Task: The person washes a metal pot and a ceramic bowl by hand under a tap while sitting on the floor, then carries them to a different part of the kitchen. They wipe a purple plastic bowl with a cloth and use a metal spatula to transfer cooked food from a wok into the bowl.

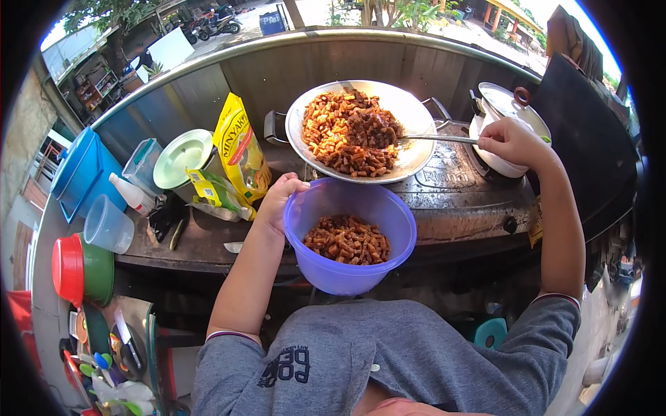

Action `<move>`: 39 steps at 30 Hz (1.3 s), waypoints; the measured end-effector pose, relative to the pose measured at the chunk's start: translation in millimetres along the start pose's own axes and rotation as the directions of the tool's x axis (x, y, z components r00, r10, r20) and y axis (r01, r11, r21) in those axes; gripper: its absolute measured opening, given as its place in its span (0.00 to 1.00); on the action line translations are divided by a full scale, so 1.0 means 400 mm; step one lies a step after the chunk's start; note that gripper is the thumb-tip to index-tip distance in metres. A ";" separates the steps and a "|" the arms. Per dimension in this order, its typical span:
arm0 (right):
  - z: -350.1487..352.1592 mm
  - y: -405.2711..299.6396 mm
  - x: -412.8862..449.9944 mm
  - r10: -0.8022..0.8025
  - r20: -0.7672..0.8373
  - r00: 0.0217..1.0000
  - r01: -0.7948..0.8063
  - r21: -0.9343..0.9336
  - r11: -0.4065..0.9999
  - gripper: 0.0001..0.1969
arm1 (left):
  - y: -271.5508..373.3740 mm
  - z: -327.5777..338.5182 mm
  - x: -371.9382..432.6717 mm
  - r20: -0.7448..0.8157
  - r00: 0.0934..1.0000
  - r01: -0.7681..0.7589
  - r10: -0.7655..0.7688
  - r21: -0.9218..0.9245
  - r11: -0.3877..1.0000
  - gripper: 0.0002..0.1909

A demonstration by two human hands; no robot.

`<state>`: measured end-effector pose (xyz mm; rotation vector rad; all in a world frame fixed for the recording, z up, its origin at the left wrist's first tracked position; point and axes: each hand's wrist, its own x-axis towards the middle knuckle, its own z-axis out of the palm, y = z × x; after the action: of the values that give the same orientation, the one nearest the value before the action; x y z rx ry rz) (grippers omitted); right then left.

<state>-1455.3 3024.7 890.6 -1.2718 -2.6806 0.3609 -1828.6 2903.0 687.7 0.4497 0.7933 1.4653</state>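
My left hand grips the rim of a purple plastic bowl, its thumb over the edge. Inside the bowl lies a heap of brown, sauce-coated food pieces. Between the fingers of my right hand is the handle of a metal spoon or spatula. Its head is hidden in the food. A wide metal pan sits on the gas stove, just beyond the bowl. More of the same brown pieces fill the pan's left and middle, with a darker clump at the tool's end.
A white lidded pot stands on the right burner. On the left are a yellow cooking oil pouch, a pale green plate, a clear tub and a blue bucket. A metal wall rises behind the stove.
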 end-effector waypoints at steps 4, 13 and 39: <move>-0.037 -0.092 -0.084 0.049 0.027 0.998 -0.048 -0.057 0.997 0.12 | 0.001 0.029 -0.012 -0.022 0.999 -0.023 0.023 -0.034 0.999 0.12; 0.037 -0.237 -0.230 -0.249 -0.163 0.955 0.156 -0.438 0.885 0.06 | 0.003 0.013 -0.018 0.019 1.000 -0.008 0.008 -0.005 1.000 0.11; 0.180 0.036 0.109 0.135 -0.028 0.991 -0.133 0.063 0.989 0.09 | -0.060 0.022 -0.185 0.056 0.974 -0.204 0.219 -0.200 0.958 0.21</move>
<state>-1489.2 3056.7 818.9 -1.4305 -2.5447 0.4311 -1799.9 2830.0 691.4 0.4515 0.5464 1.6958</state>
